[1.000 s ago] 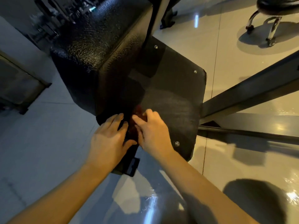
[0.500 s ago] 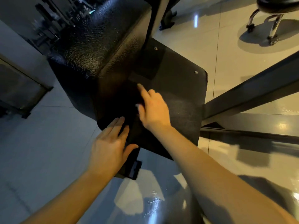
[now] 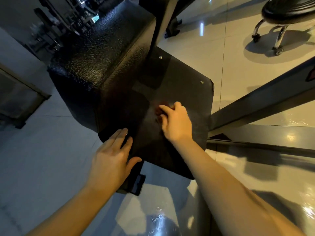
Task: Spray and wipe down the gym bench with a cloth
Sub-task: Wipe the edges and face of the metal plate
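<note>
As I look down through the head camera, the glossy tiled floor (image 3: 42, 167) takes up most of my view, with light glaring off it near the bottom edge. The gym bench (image 3: 95, 65) rises at upper left, its black textured padding running away from me. A flat black panel (image 3: 184, 86) spreads out from the foot of the padding. A dark metal beam (image 3: 264, 103) slants in from the right and meets the panel's right edge. A round black stool (image 3: 288, 9) on chrome legs stands well apart at top right.

Both bare forearms reach in from below. My left hand (image 3: 110, 159) lies flat on the panel's near left corner, with its fingers straight and close together and its thumb spread; it holds nothing. My right hand (image 3: 177, 121) is farther in, near the panel's middle, with its fingers curled over a dark reddish cloth (image 3: 157, 110) and bunching it against the surface. The cloth is blurred and mostly hidden by the hand. Two small bolts (image 3: 160, 57) sit along the panel's far edge.
</note>
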`<state>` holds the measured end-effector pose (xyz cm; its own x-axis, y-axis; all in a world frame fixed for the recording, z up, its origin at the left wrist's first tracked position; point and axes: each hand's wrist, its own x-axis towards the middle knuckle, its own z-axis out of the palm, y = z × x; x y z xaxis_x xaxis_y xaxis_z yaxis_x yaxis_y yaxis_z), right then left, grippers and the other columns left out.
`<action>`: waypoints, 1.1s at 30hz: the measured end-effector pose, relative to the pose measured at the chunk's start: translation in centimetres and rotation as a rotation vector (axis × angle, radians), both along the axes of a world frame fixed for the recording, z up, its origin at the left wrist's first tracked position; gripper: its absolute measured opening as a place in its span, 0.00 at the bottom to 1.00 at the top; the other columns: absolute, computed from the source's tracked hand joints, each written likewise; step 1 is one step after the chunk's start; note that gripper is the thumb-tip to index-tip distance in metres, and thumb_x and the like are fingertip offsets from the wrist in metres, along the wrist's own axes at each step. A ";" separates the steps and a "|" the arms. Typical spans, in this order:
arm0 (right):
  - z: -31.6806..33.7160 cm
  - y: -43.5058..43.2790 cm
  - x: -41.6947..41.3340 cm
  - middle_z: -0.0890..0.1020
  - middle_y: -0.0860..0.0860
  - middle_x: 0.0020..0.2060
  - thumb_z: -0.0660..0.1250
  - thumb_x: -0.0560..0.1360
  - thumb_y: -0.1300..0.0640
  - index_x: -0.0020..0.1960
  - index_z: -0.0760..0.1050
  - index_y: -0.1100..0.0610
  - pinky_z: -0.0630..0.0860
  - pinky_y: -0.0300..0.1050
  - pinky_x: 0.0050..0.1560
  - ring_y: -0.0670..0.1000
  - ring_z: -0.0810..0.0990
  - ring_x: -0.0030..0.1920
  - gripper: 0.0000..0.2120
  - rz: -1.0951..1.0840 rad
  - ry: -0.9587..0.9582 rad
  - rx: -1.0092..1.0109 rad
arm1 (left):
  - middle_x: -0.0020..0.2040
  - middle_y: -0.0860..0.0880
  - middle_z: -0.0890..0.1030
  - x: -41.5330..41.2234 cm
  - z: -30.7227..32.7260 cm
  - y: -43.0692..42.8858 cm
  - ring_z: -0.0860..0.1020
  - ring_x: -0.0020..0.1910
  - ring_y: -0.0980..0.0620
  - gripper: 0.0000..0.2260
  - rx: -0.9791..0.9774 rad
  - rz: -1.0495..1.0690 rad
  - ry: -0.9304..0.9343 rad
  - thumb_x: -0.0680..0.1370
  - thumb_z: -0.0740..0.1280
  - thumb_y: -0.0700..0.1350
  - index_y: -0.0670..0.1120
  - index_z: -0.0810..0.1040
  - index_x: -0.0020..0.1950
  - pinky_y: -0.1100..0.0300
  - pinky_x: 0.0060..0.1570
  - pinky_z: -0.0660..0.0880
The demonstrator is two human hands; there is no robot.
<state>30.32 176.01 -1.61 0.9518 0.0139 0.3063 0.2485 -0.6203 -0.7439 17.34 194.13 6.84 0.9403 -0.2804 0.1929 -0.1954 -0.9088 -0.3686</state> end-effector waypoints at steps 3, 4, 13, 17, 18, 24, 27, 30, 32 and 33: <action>-4.9 -5.1 0.8 0.73 0.55 0.61 0.63 0.81 0.53 0.69 0.78 0.48 0.77 0.55 0.58 0.59 0.74 0.62 0.16 -0.361 0.290 0.060 | 0.68 0.37 0.79 0.0 -0.5 0.2 0.80 0.65 0.38 0.28 -0.008 -0.008 -0.010 0.68 0.81 0.55 0.38 0.84 0.61 0.47 0.61 0.76; -5.3 -5.2 0.1 0.73 0.55 0.62 0.63 0.81 0.53 0.68 0.78 0.49 0.76 0.56 0.59 0.59 0.73 0.62 0.16 -0.427 0.344 0.048 | 0.68 0.37 0.79 0.0 -0.7 0.4 0.79 0.66 0.38 0.27 -0.014 -0.009 -0.009 0.70 0.80 0.55 0.38 0.84 0.61 0.47 0.61 0.77; -0.1 1.8 -6.6 0.77 0.54 0.57 0.67 0.76 0.57 0.65 0.80 0.50 0.75 0.51 0.51 0.57 0.74 0.53 0.18 0.172 -0.237 -0.072 | 0.67 0.36 0.79 0.0 0.4 -0.2 0.80 0.65 0.37 0.30 0.026 0.018 0.021 0.66 0.83 0.53 0.37 0.84 0.61 0.43 0.61 0.78; -5.6 -5.1 -3.2 0.76 0.51 0.61 0.65 0.78 0.55 0.66 0.80 0.48 0.78 0.54 0.55 0.57 0.74 0.59 0.17 -0.217 0.171 -0.042 | 0.67 0.36 0.79 0.3 -0.2 -0.2 0.80 0.65 0.36 0.30 0.030 -0.001 0.025 0.66 0.83 0.54 0.36 0.84 0.60 0.44 0.61 0.77; -5.7 -5.4 -3.2 0.75 0.51 0.62 0.65 0.79 0.54 0.68 0.79 0.48 0.78 0.53 0.56 0.57 0.74 0.60 0.17 -0.266 0.249 -0.053 | 0.68 0.36 0.79 0.3 -0.2 -0.2 0.80 0.65 0.36 0.30 0.039 0.005 0.031 0.66 0.82 0.55 0.37 0.84 0.61 0.45 0.61 0.77; -0.4 1.4 -9.3 0.77 0.51 0.54 0.66 0.77 0.52 0.63 0.80 0.50 0.76 0.44 0.48 0.50 0.75 0.51 0.15 0.087 -0.113 0.033 | 0.69 0.36 0.78 0.2 0.2 -0.1 0.78 0.67 0.37 0.30 0.091 0.018 0.072 0.69 0.80 0.56 0.37 0.83 0.62 0.44 0.63 0.76; -2.4 -0.5 -7.8 0.77 0.54 0.56 0.67 0.75 0.55 0.66 0.79 0.49 0.74 0.47 0.49 0.53 0.74 0.53 0.19 0.297 -0.255 -0.079 | 0.69 0.36 0.78 0.2 0.3 -0.4 0.78 0.67 0.38 0.30 0.113 0.054 0.084 0.69 0.79 0.57 0.38 0.83 0.63 0.44 0.62 0.76; -5.5 -3.9 -4.2 0.77 0.53 0.58 0.68 0.76 0.56 0.66 0.80 0.48 0.78 0.53 0.53 0.56 0.75 0.55 0.18 0.004 -0.089 -0.106 | 0.68 0.36 0.79 0.4 0.3 -0.6 0.79 0.66 0.37 0.31 0.112 0.060 0.098 0.67 0.81 0.57 0.37 0.84 0.61 0.44 0.60 0.78; -5.8 -5.2 -2.8 0.76 0.51 0.60 0.65 0.80 0.53 0.67 0.79 0.48 0.79 0.53 0.55 0.55 0.74 0.58 0.17 -0.211 0.122 -0.047 | 0.67 0.35 0.79 0.5 0.5 -0.9 0.79 0.65 0.36 0.31 0.120 0.072 0.112 0.66 0.82 0.56 0.37 0.84 0.61 0.43 0.59 0.79; -5.4 -5.0 -2.9 0.76 0.51 0.62 0.64 0.81 0.52 0.69 0.78 0.48 0.79 0.53 0.56 0.55 0.74 0.59 0.17 -0.267 0.186 -0.044 | 0.67 0.35 0.79 0.5 0.6 -1.1 0.79 0.65 0.36 0.31 0.119 0.075 0.115 0.66 0.82 0.55 0.36 0.84 0.60 0.43 0.59 0.79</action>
